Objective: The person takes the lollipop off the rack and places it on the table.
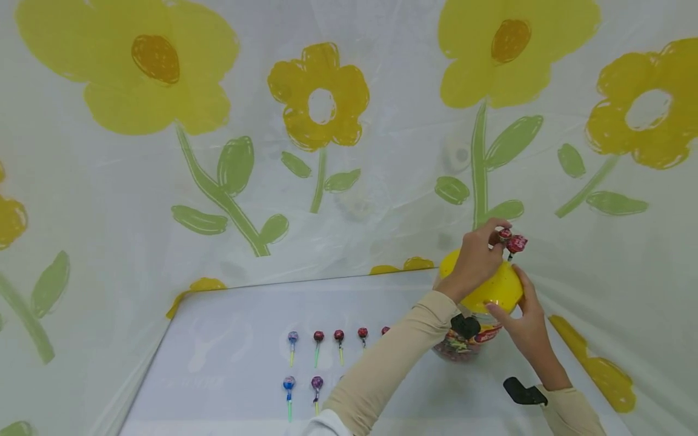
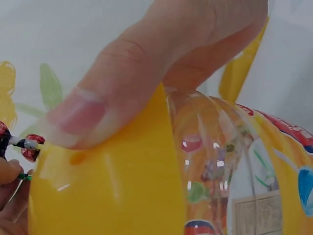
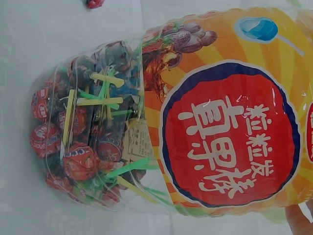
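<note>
At the right of the table stands a clear plastic candy jar [image 1: 463, 348] with a yellow lid [image 1: 501, 290]; it appears upright. Lollipops with red wrappers and green or yellow sticks [image 3: 100, 100] fill its lower part. Above the lid, my left hand [image 1: 477, 257] holds red-wrapped lollipops [image 1: 516, 243], two of whose heads show. Its fingers [image 2: 7, 171] appear at the edge of the left wrist view. My right hand [image 1: 529, 324] grips the lid from the right, thumb [image 2: 98, 112] on its front. Only a bit of that hand shows in the right wrist view.
Left of the jar, several wrapped lollipops lie in two rows on the white table [image 1: 218, 357], among them a blue one [image 1: 289, 383] and a purple one [image 1: 317, 383]. My left forearm [image 1: 392, 363] covers part of these rows. Behind hangs a flower-print cloth [image 1: 392, 181].
</note>
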Tool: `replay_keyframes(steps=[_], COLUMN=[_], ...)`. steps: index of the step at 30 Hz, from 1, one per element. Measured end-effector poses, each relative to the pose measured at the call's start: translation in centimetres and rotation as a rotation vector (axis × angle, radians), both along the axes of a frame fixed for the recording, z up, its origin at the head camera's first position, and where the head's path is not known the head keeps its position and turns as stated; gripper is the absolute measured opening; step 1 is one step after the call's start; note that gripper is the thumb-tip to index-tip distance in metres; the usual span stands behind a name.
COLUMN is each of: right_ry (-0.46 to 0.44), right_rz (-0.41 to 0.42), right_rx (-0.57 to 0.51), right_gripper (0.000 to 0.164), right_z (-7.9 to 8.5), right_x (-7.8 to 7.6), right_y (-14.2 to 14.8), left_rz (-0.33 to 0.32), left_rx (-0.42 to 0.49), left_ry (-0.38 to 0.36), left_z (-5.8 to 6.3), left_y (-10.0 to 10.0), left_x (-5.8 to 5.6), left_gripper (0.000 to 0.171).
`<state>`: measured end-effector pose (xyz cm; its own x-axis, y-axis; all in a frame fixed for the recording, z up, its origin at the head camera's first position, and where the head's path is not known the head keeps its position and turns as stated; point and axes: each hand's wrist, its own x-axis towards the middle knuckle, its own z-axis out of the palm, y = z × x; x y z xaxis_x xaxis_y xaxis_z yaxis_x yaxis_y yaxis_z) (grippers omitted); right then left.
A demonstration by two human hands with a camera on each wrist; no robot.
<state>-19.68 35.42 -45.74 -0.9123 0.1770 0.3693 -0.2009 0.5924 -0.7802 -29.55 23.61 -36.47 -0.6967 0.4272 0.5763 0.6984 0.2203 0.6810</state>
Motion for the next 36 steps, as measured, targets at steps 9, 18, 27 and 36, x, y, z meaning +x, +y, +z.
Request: replay_keyframes(steps=[9, 18, 27, 36], right_ry=[-0.017, -0.028, 0.004, 0.007], right_rz=[-0.031, -0.046, -0.042, -0.053], right_rx=[0.010, -0.002, 0.004, -0.007], right_gripper=[0.086, 0.086, 0.085, 0.085], right_z=[-0.2, 0.3, 0.3, 0.4], right_x=[0.7, 2.1, 3.4, 4.2], right_y=[-0.7, -1.1, -1.2, -1.8], left_rz=[-0.034, -0.045, -0.140, -0.177], left_rx=[0.139, 0.221, 0.337, 0.380], left_ry=[0.061, -0.057, -0.280, -0.442], left_z=[1.9, 1.5, 0.7, -2.7], left_y=[-1.7, -5.4, -9.9, -12.4], left_x=[1.2, 2.3, 4.8, 5.4], left_gripper=[0.028, 0.033, 0.031, 0.030])
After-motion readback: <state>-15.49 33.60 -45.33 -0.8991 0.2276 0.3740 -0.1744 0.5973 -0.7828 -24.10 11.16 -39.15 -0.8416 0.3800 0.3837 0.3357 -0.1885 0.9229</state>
